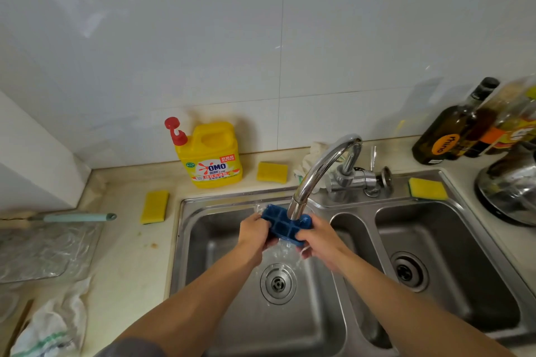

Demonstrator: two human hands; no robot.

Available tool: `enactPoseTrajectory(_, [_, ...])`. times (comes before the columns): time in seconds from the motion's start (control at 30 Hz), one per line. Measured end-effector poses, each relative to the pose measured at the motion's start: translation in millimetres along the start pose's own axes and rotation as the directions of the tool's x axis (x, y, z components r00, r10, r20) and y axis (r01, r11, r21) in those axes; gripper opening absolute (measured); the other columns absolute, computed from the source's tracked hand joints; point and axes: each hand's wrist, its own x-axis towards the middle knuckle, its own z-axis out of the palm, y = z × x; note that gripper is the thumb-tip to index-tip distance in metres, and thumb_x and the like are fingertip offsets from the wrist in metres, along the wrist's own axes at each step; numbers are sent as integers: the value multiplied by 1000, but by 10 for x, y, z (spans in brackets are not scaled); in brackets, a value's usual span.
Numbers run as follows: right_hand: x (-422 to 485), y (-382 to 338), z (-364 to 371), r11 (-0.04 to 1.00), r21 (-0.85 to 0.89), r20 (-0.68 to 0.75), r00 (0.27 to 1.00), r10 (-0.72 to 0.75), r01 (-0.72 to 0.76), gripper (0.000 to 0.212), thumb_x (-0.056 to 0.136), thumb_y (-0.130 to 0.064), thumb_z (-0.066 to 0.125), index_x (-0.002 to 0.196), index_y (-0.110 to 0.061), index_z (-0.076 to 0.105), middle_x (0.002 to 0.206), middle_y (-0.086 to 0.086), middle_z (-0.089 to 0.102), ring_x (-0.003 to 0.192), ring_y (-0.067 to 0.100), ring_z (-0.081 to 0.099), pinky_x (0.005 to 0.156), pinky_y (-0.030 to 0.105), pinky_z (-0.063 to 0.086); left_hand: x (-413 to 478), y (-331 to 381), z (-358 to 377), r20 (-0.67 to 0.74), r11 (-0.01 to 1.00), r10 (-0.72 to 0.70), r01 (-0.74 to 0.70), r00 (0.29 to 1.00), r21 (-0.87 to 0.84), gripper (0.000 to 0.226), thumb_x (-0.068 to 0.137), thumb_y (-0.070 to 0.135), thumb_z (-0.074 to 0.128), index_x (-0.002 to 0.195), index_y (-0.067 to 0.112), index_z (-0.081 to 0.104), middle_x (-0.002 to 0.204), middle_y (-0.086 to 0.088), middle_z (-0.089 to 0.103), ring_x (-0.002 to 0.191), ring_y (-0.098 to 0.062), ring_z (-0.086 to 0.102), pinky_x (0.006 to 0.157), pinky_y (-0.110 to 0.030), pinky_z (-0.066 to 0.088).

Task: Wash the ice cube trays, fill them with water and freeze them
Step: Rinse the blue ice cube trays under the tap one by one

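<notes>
Finding: I hold the blue plastic ice cube tray with square cells point(285, 224) directly under the spout of the curved chrome tap point(322, 168). It is over the left basin of the stainless-steel double sink point(220, 240), close to the basin's 12 o'clock wall. My left hand point(253, 233) grips the tray's 9 o'clock end with the fingers curled round the edge. My right hand point(319, 238) grips the 3 o'clock end, thumb on top and fingers wrapped beneath. Water strikes the cells and spills off the near side toward the round metal drain point(278, 283) at 6 o'clock. I judge this to be the rinse within the washing step, with filling and freezing not yet done. Only this one tray is in view. Risks: the tray is wet and held only at its ends, so a loose hold could drop it into the basin. The spout almost touches the cells, so water may be thrown over the 12 o'clock rim onto the counter. There the yellow detergent bottle with red pump point(213, 153) stands at 11 o'clock, and a yellow rectangular sponge point(272, 172) lies at 12. The tray appears to bow between my hands — if it is that pliable, it would likely spill once filled and carried. The spout hides several cells, so I cannot tell whether they are clean — residue left there would end up in the ice.
</notes>
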Motion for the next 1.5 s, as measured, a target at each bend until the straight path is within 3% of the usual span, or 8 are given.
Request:
enactPoseTrajectory(0.2, [-30,-4,66,993,-93,-127,989,-81,70,8,90,-7,59,97,-8,62,63,5,61,49,15,52,47,30,44,-24,23,102,17,996,83,-83,996,29,30,94,-4,46,99,18,66,96,-9,72,84,-21,70,59,-25,57])
enactPoseTrajectory(0.43, [-68,-18,144,998,11,-52,996,-66,67,24,92,-9,68,112,-10,54,89,18,73,58,21,64,55,32,54,86,-5,71,-88,978,0,-19,996,-206,12,100,5,52,102,10,63,103,-17,71,95,-31,71,80,-42,62])
enactPoseTrajectory(0.57, [-28,31,95,986,165,-74,997,25,-12,28,95,-7,68,118,-4,53,90,24,72,62,29,64,64,39,56,9,-93,103,-10,962,-42,38,999,-271,14,100,16,63,108,5,66,101,-17,74,94,-30,73,73,-35,62])
enactPoseTrajectory(0.77, [-82,22,49,999,50,-22,1000,13,-12,26,97,-23,70,113,-9,55,94,19,76,69,24,70,65,35,58,-100,-164,142,136,953,-130,162,982,-256,28,104,21,46,127,12,59,116,-16,71,105,-33,69,76,-41,58])
enactPoseTrajectory(0.87, [-92,2,-25,999,10,-50,998,35,-35,32,99,-38,66,115,-12,59,105,14,73,80,24,72,67,33,59,-96,-97,111,153,986,-79,99,985,-131,25,106,22,46,130,22,54,117,-11,70,103,-30,69,75,-41,58])
enactPoseTrajectory(1.13, [-27,-94,-32,985,-165,-132,991,21,-42,20,92,-8,60,112,-7,62,101,17,70,82,29,73,56,33,59,-120,-90,109,279,976,83,-135,957,171,37,90,-3,52,123,13,50,118,-14,65,109,-27,66,98,-45,54])
enactPoseTrajectory(1.3, [13,-75,113,926,-378,-134,990,-45,-9,11,92,-14,61,102,-7,61,91,13,72,65,25,75,58,39,64,-91,-117,123,177,953,126,-169,976,252,30,90,-2,49,108,20,59,105,-9,71,95,-22,69,79,-32,57])
enactPoseTrajectory(1.5, [-2,-68,100,981,-193,-65,998,-8,-5,22,97,-29,66,111,-16,58,97,9,74,71,20,77,61,36,64,-32,-80,20,153,939,109,-153,982,307,34,92,-1,46,117,21,56,108,-10,70,96,-26,71,79,-41,62])
